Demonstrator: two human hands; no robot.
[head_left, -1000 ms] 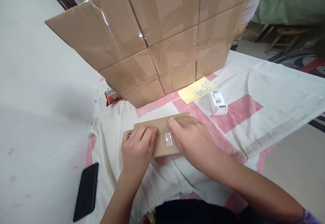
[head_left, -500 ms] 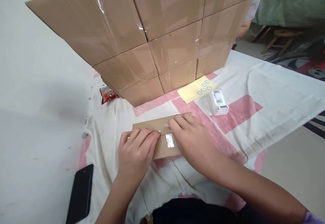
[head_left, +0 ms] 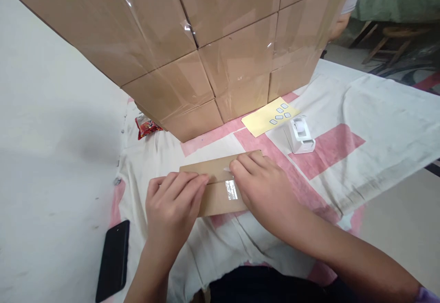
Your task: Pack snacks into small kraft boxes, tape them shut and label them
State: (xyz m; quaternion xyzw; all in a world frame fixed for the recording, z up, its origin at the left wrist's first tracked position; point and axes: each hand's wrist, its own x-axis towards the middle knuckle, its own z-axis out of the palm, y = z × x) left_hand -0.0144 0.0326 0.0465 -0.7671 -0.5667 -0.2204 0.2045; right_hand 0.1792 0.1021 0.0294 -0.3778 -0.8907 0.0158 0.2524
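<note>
A small flat cardboard box point(head_left: 216, 199) lies on the cloth in front of me, with a seam along its top and a shiny piece of clear tape point(head_left: 231, 190) across the seam. My left hand point(head_left: 175, 200) is closed around the box's left end, thumb and fingertips together near the seam. My right hand point(head_left: 259, 184) grips the right end, its fingers curled over the far edge. A small pale, pointed bit shows by its fingertips; I cannot tell what it is. The palms' undersides are hidden.
A tall cardboard panel point(head_left: 240, 69) made of taped boxes stands behind. Beyond the box are a yellow card point(head_left: 259, 122) and a white tape dispenser point(head_left: 299, 135). A red snack packet point(head_left: 147, 126) and a black phone point(head_left: 112, 261) lie left, near the wall. A person's arm point(head_left: 340, 25) shows behind the panel.
My left hand has slid left along the box, its fingertips farther from the tape piece. My right hand stays at the right end. The view has shifted slightly.
</note>
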